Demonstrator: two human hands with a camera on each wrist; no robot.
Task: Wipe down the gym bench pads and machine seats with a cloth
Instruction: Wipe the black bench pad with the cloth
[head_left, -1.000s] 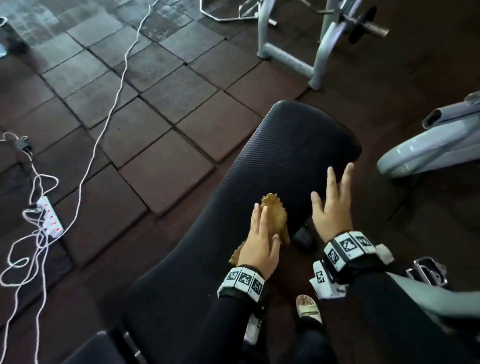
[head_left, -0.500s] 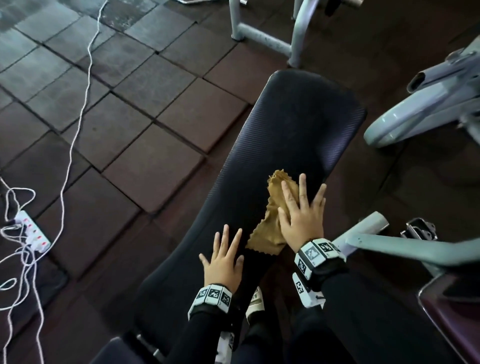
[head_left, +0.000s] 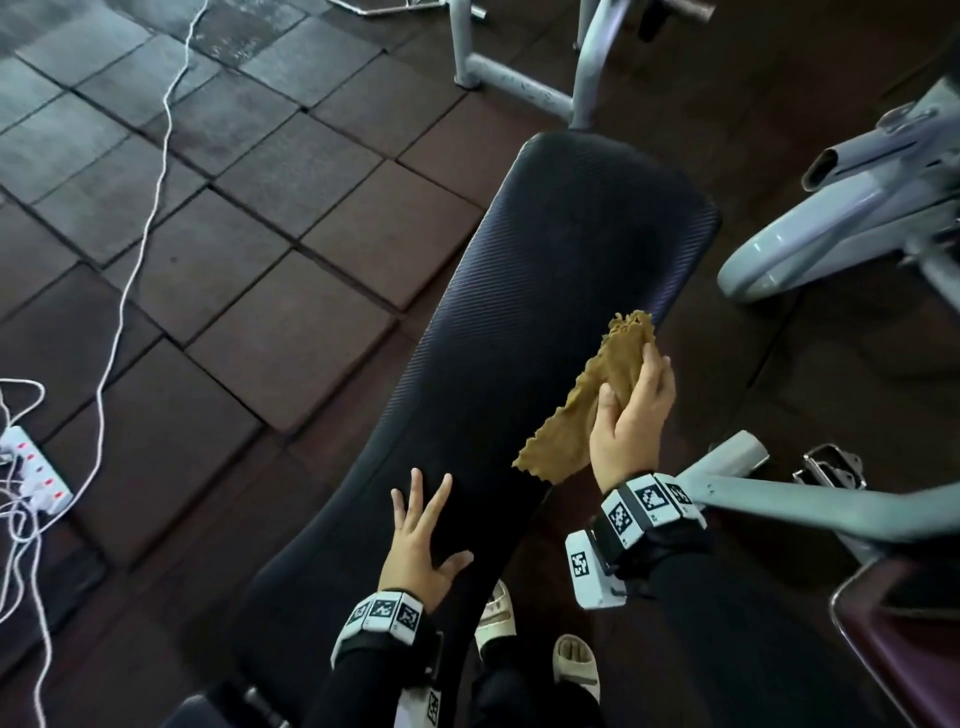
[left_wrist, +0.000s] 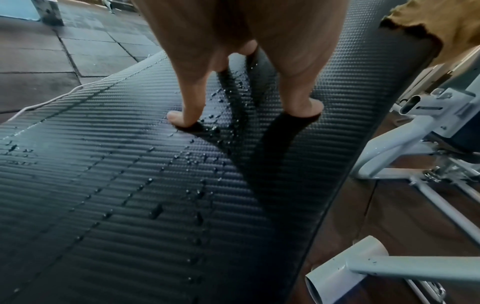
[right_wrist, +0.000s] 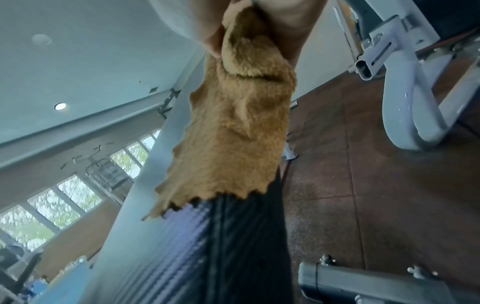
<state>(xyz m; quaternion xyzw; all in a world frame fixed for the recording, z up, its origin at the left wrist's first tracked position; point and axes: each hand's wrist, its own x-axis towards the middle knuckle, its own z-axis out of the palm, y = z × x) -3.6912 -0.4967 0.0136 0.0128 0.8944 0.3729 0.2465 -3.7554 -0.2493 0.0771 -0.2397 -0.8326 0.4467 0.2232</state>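
Nearest the wearer, two sandalled feet (head_left: 535, 649) stand on the floor at the right side of the bench (head_left: 519, 312). The left hand (head_left: 415, 551) lies flat on the near part of the black ribbed pad, fingers straight and spread, holding nothing; the left wrist view shows fingertips (left_wrist: 182, 117) pressed to the pad among scattered water droplets (left_wrist: 197, 193).

Further along, at the right edge of the pad, the right hand (head_left: 631, 415) grips the tan cloth (head_left: 597, 400), thumb and fingers curled round its bunched upper part. The zigzag-cut lower edge hangs loose, touching or just above the pad; which cannot be told.

To the right, a grey steel tube (head_left: 810, 504) runs close beside the bench, next to the right wrist. Beyond it stands a grey machine frame (head_left: 831, 223). On the floor to the left lie a white power strip (head_left: 36, 473) and a white cable (head_left: 140, 249). Past the far end of the bench stands a grey rack base (head_left: 519, 78) on dark rubber tiles (head_left: 291, 322).
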